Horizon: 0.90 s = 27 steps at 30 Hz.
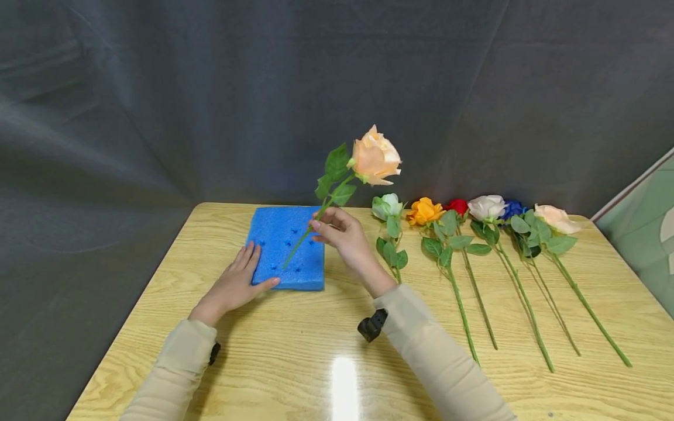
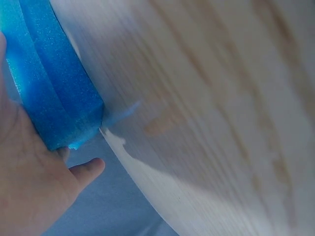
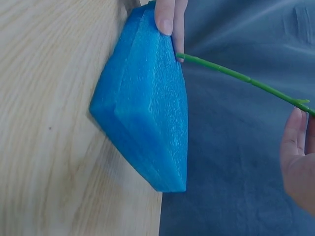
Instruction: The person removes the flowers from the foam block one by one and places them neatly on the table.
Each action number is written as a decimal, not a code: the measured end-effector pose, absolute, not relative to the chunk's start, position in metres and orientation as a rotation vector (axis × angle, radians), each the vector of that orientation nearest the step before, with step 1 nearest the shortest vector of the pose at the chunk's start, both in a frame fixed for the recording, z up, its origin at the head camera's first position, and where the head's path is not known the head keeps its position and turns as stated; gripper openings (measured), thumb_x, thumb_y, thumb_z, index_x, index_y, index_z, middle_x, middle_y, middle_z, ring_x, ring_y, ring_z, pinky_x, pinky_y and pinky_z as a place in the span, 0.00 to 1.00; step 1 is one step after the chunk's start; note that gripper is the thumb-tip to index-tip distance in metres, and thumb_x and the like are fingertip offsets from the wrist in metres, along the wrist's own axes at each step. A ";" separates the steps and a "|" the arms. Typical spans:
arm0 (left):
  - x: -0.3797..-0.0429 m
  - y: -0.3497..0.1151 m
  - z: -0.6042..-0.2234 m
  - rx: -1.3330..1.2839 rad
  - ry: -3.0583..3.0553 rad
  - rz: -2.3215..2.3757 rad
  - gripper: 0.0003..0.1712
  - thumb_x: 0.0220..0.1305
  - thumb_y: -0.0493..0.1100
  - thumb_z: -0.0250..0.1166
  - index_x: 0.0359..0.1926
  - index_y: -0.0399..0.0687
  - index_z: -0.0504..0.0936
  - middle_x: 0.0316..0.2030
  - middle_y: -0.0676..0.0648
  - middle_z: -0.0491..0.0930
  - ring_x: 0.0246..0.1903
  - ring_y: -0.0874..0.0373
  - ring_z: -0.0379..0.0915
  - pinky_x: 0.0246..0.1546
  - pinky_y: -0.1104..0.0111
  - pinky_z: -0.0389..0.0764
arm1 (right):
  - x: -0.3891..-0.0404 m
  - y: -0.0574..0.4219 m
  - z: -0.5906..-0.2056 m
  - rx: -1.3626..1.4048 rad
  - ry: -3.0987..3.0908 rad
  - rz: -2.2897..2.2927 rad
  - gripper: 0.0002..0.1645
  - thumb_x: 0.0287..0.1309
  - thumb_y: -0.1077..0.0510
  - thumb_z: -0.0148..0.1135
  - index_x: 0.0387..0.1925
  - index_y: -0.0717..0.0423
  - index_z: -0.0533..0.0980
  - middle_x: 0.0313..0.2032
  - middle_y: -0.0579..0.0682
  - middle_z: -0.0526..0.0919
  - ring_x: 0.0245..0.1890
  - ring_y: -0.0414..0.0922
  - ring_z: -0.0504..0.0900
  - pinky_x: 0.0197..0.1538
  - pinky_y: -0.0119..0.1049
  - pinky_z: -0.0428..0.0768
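Note:
A blue foam block (image 1: 281,225) with several small holes in its top lies on the table. My left hand (image 1: 234,286) rests on its near left corner, thumb and fingers spread along the edges. Between thumb and fingertips, my right hand (image 1: 344,237) pinches the green stem of an artificial peach rose (image 1: 375,158). The rose leans up and to the right, its bloom and leaves above the hand. In the right wrist view, the lower end of the stem (image 3: 246,79) is right at the foam's top face, close to the left fingers.
Along the right side of the wooden table (image 1: 295,351) lie several more artificial roses: pale green (image 1: 391,204), orange (image 1: 423,211), red (image 1: 457,206), white (image 1: 487,207), blue (image 1: 513,209) and peach (image 1: 557,220). A dark curtain (image 1: 253,105) hangs behind the table.

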State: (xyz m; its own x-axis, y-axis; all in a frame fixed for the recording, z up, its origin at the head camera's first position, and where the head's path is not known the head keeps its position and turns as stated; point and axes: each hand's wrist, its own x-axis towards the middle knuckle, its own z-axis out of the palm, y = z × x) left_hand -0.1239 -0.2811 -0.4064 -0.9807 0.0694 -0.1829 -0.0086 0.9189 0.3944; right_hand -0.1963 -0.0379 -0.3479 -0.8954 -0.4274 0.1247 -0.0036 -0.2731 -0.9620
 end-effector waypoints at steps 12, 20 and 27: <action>-0.124 -0.283 -0.408 0.061 2.886 0.603 0.57 0.63 0.71 0.51 0.75 0.42 0.36 0.76 0.39 0.29 0.75 0.40 0.25 0.71 0.40 0.41 | -0.207 -0.014 -0.347 -0.478 1.753 -2.213 0.12 0.65 0.66 0.53 0.50 0.63 0.73 0.37 0.41 0.79 0.37 0.35 0.81 0.53 0.42 0.82; -0.125 -0.283 -0.408 0.061 2.886 0.602 0.57 0.63 0.72 0.50 0.75 0.42 0.35 0.76 0.40 0.29 0.75 0.40 0.26 0.71 0.41 0.41 | -0.214 0.006 -0.351 -0.438 1.883 -2.120 0.22 0.66 0.63 0.54 0.59 0.67 0.70 0.36 0.42 0.78 0.35 0.34 0.81 0.46 0.32 0.83; -0.125 -0.283 -0.408 0.057 2.882 0.612 0.57 0.63 0.71 0.51 0.75 0.42 0.35 0.76 0.40 0.29 0.75 0.40 0.25 0.71 0.40 0.41 | -0.217 0.018 -0.358 -0.413 1.939 -2.069 0.22 0.66 0.63 0.54 0.60 0.64 0.70 0.36 0.39 0.78 0.34 0.34 0.80 0.45 0.31 0.83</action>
State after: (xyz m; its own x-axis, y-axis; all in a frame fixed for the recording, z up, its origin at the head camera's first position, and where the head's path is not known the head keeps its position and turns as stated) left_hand -0.1251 -0.2829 -0.4083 -0.9804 0.0779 -0.1811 -0.0024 0.9138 0.4061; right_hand -0.2167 0.0181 -0.3576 -0.9213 -0.3883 0.0199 0.0051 -0.0634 -0.9980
